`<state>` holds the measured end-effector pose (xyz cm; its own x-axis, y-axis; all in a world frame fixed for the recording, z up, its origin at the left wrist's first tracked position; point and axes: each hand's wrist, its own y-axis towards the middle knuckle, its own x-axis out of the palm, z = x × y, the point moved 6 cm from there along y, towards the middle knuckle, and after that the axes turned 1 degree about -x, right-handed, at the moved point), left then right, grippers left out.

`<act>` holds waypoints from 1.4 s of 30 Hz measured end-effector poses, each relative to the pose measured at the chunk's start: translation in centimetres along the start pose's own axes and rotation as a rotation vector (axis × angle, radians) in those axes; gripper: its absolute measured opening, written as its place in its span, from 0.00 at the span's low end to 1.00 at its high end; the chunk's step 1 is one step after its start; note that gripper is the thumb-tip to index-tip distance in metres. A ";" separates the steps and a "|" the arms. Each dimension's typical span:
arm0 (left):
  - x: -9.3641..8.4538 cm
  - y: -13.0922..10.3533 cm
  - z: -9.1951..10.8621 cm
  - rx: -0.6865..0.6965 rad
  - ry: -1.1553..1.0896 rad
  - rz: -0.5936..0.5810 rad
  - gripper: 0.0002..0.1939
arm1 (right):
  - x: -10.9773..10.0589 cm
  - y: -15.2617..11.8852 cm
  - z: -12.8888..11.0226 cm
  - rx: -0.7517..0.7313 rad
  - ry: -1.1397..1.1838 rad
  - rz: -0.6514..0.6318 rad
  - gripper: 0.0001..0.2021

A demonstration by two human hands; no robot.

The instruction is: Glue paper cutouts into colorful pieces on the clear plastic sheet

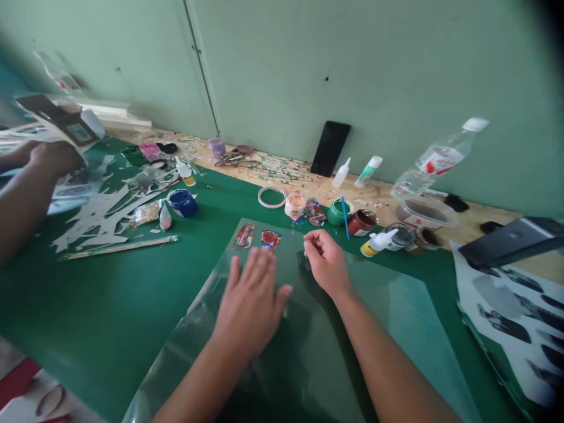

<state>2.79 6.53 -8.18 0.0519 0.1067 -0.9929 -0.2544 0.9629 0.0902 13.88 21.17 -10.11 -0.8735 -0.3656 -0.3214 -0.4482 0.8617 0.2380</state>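
A sheet of clear plastic (396, 335) lies over the green table mat. Near its far edge rest small colourful printed cut-outs: a group on the left (244, 235) and one more on the right (270, 239). My left hand (251, 299) is spread flat, palm down, its fingertips at the lower edge of the right cut-out; whether they touch is hard to see. To the right, my right hand (326, 263) is curled over the sheet with thumb and fingers pinched together. Anything between those fingers is hidden or too small to make out.
Along the sheet's far side stand paint jars, including a green one (339, 211) with a blue brush (344, 217), a tape roll (272, 197) and a glue bottle (378, 242). A phone (330, 148) leans on the wall. Another person's hands (55, 160) work at far left, near paper scraps (99, 214).
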 end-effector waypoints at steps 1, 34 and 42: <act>0.5 0.1 1.4 0.094 -0.053 -0.044 0.32 | 0.0 0.0 0.0 0.005 0.018 0.000 0.06; -0.5 0.4 -2.7 -0.097 -0.082 0.182 0.21 | -0.1 0.2 0.0 0.028 0.008 -0.017 0.06; -0.5 -1.4 -7.9 -0.349 0.087 0.052 0.31 | 0.0 0.2 0.0 0.033 0.001 -0.022 0.07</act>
<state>-4.53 3.21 -8.46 -0.0481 0.1178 -0.9919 -0.5700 0.8122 0.1241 13.84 21.33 -10.02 -0.8639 -0.3846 -0.3251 -0.4604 0.8647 0.2006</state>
